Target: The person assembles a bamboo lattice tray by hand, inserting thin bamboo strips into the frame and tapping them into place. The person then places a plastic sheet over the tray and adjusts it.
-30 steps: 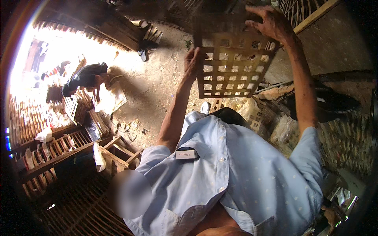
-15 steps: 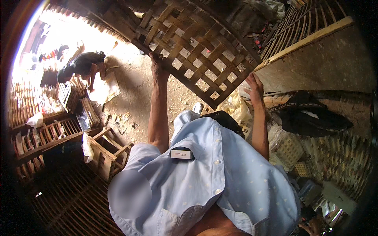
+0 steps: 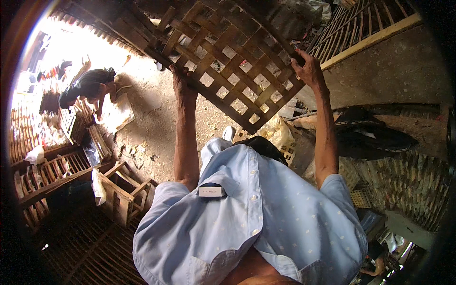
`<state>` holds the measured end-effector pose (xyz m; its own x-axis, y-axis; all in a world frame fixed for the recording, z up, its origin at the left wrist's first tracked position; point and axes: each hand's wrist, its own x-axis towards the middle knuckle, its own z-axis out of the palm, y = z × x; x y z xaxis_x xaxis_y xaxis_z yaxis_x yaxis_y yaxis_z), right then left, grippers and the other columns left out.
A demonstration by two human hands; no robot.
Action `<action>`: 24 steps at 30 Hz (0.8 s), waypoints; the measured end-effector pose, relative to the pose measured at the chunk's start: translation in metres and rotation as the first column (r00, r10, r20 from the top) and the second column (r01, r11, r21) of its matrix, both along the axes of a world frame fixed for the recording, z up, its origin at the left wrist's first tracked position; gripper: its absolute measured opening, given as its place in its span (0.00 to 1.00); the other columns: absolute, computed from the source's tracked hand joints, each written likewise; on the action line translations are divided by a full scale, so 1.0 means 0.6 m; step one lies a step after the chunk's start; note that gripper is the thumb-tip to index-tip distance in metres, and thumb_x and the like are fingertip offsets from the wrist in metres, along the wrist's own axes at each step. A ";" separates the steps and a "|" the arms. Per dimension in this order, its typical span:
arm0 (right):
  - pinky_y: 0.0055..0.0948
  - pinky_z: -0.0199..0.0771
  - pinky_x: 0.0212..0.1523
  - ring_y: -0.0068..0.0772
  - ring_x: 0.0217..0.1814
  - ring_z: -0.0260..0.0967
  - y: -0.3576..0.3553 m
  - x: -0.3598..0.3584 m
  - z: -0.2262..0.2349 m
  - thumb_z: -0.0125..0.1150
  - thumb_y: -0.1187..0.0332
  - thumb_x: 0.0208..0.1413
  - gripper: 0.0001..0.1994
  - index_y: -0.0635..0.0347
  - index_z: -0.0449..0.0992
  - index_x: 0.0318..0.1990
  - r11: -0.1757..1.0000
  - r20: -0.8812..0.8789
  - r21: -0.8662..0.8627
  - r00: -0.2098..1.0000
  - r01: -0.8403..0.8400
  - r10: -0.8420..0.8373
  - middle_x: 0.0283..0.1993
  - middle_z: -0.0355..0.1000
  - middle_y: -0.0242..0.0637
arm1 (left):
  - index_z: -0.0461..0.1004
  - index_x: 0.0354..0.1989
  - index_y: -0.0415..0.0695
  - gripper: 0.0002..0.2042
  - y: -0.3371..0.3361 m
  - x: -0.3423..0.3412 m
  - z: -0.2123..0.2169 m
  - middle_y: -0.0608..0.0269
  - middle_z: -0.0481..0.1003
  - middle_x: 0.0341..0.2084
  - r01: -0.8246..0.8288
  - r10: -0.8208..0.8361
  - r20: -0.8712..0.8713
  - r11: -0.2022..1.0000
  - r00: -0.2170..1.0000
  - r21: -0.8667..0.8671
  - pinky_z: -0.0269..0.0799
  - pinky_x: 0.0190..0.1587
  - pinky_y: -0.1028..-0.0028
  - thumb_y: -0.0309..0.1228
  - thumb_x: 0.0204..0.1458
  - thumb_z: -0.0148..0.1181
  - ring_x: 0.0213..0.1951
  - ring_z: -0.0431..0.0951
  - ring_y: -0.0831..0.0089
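Observation:
A large woven bamboo panel [image 3: 232,66] with a dark wooden frame is held up in front of me, one corner pointing down toward my chest. Light shows through the gaps in its weave. My left hand [image 3: 183,84] is closed round the frame along the lower left edge. On the right edge, higher up, my right hand [image 3: 309,70] grips the frame with bent fingers. The panel's far part runs out past the top of the picture.
At the left a person [image 3: 88,85] in dark clothes bends over a pale board [image 3: 124,111]. Nearby are a small wooden stool-like frame [image 3: 118,190] and slatted racks [image 3: 57,175]. A dark bag-like heap [image 3: 375,137] and yellowish plastic [image 3: 278,133] lie at the right.
My right hand has moved up from beside the lower right corner and taken hold of the panel's right edge. My left hand and the panel have shifted slightly left in view.

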<state>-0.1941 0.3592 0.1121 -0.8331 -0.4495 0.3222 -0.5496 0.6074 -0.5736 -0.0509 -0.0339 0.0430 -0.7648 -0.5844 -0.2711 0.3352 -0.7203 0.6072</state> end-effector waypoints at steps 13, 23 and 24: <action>0.45 0.67 0.62 0.43 0.66 0.64 -0.008 0.087 0.062 0.63 0.47 0.57 0.34 0.59 0.66 0.65 0.867 0.184 -0.279 0.909 0.413 -0.373 0.62 0.68 0.47 | 0.66 0.34 0.51 0.19 0.006 0.023 0.022 0.70 0.66 0.21 0.016 -0.017 0.034 0.999 0.999 0.033 0.65 0.19 0.81 0.54 0.59 0.55 0.18 0.66 0.79; 0.41 0.69 0.62 0.36 0.63 0.65 -0.035 0.211 -0.035 0.67 0.47 0.54 0.36 0.60 0.66 0.64 0.444 0.787 -0.603 0.588 0.663 0.190 0.65 0.64 0.43 | 0.65 0.34 0.56 0.17 0.014 -0.008 -0.041 0.72 0.64 0.21 0.125 -0.117 -0.058 0.977 0.991 0.171 0.67 0.21 0.76 0.55 0.62 0.49 0.21 0.66 0.78; 0.42 0.68 0.63 0.37 0.64 0.64 -0.045 0.216 -0.014 0.67 0.46 0.54 0.37 0.60 0.65 0.65 0.456 0.784 -0.593 0.606 0.664 0.135 0.66 0.63 0.43 | 0.64 0.34 0.54 0.17 0.008 -0.015 -0.039 0.72 0.64 0.22 0.071 -0.068 -0.021 0.974 0.997 0.217 0.68 0.23 0.76 0.53 0.64 0.48 0.21 0.66 0.76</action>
<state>-0.0646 0.3321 0.1036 -0.9447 -0.0346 -0.3261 0.3210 -0.3016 -0.8978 -0.0600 -0.0293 0.0196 -0.8056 -0.4581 -0.3756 0.2868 -0.8564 0.4294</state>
